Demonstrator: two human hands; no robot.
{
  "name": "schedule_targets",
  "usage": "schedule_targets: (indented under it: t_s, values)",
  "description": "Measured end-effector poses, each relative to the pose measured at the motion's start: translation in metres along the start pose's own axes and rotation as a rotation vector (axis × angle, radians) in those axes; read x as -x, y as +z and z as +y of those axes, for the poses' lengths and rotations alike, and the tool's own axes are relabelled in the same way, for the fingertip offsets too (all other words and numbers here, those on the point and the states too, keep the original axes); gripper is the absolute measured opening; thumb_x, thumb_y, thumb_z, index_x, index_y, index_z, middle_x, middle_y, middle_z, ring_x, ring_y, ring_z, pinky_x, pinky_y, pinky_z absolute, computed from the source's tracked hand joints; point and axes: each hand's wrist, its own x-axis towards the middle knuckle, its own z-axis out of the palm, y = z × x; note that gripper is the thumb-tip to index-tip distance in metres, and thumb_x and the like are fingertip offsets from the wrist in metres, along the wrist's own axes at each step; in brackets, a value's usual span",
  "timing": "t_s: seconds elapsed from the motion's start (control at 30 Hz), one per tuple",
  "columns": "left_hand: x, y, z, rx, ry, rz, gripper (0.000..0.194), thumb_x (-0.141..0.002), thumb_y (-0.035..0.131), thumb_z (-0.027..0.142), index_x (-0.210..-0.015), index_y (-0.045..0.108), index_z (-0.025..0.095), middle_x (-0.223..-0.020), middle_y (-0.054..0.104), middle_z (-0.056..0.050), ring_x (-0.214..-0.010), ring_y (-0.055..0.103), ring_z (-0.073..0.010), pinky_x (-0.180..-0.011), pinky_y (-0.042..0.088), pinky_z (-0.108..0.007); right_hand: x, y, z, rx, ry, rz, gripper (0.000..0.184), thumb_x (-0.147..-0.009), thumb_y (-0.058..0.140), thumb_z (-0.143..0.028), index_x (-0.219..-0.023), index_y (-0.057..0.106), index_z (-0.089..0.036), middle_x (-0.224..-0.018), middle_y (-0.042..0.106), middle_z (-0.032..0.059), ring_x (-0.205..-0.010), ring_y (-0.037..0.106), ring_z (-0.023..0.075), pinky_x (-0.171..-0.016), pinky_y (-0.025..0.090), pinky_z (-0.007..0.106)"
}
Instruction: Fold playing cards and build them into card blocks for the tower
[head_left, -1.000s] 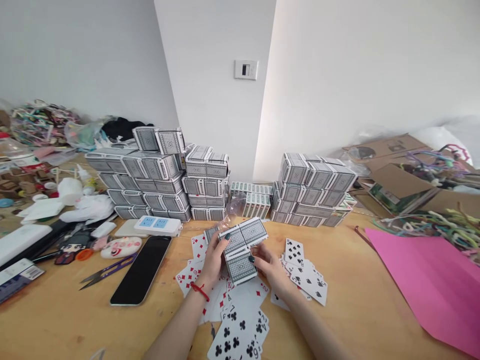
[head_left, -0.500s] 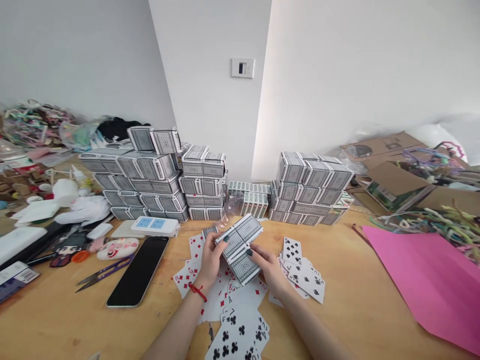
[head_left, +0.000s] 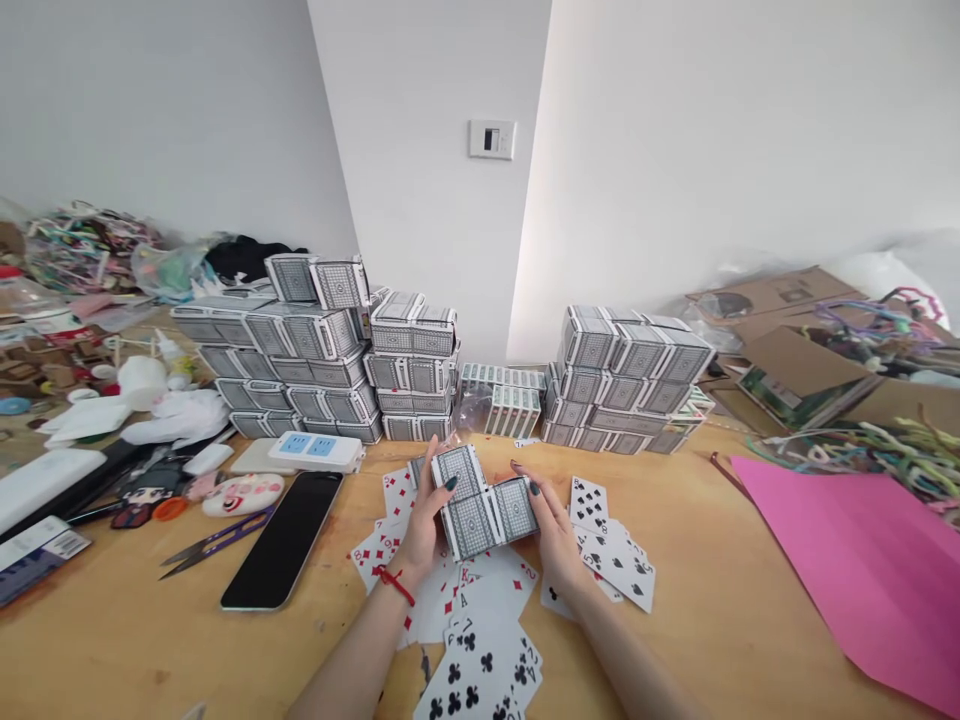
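Between my hands is a block built of folded playing cards, grey patterned backs facing out. My left hand grips its left side, thumb on the upper face. At the right end, the fingers and thumb of my right hand close around the block's edge. Face-up diamond cards lie under and left of my left hand. Club cards overlap in a pile between my forearms. Spade cards are fanned just right of my right hand.
Stacked card blocks stand back left, with another stack back right. Small card boxes sit between them. A phone, scissors and power strip lie left. Pink paper and a cardboard box are right.
The block has turned in my hands, so its right part now points more to the right. My right hand has shifted from its middle to its right end.
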Motion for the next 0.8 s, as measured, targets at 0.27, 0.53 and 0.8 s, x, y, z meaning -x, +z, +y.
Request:
schedule_targets:
  t_s: [0.27, 0.53, 0.8]
  values:
    - [-0.003, 0.006, -0.002, -0.145, 0.108, 0.081, 0.044, -0.079, 0.052, 0.034, -0.122, 0.043, 0.029, -0.123, 0.051, -0.003, -0.123, 0.039, -0.0212, -0.101, 0.032, -0.033, 0.007, 0.006, -0.005, 0.106, 0.012, -0.08, 0.039, -0.079, 0.051, -0.053, -0.109, 0.057, -0.03, -0.122, 0.055, -0.0001, -0.117, 0.043, 0.023, -0.099, 0.031, 0.033]
    - [-0.003, 0.011, 0.003, -0.146, 0.13, 0.107, 0.026, -0.077, 0.053, 0.029, -0.103, 0.052, 0.025, -0.108, 0.056, -0.002, -0.109, 0.049, -0.0215, -0.093, 0.038, -0.03, 0.008, 0.006, 0.003, 0.171, 0.005, -0.143, 0.031, -0.083, 0.045, -0.051, -0.102, 0.054, -0.028, -0.107, 0.057, 0.0007, -0.096, 0.051, 0.0201, -0.084, 0.039, 0.029]
    - [0.0, 0.006, 0.003, -0.182, 0.102, 0.076, 0.02, -0.077, 0.053, 0.026, -0.096, 0.051, 0.024, -0.092, 0.054, 0.001, -0.082, 0.053, -0.0158, -0.076, 0.043, -0.027, 0.008, 0.004, 0.0, 0.247, -0.126, -0.281, 0.027, -0.085, 0.044, -0.047, -0.099, 0.055, -0.026, -0.104, 0.055, 0.0031, -0.105, 0.046, 0.021, -0.094, 0.033, 0.031]
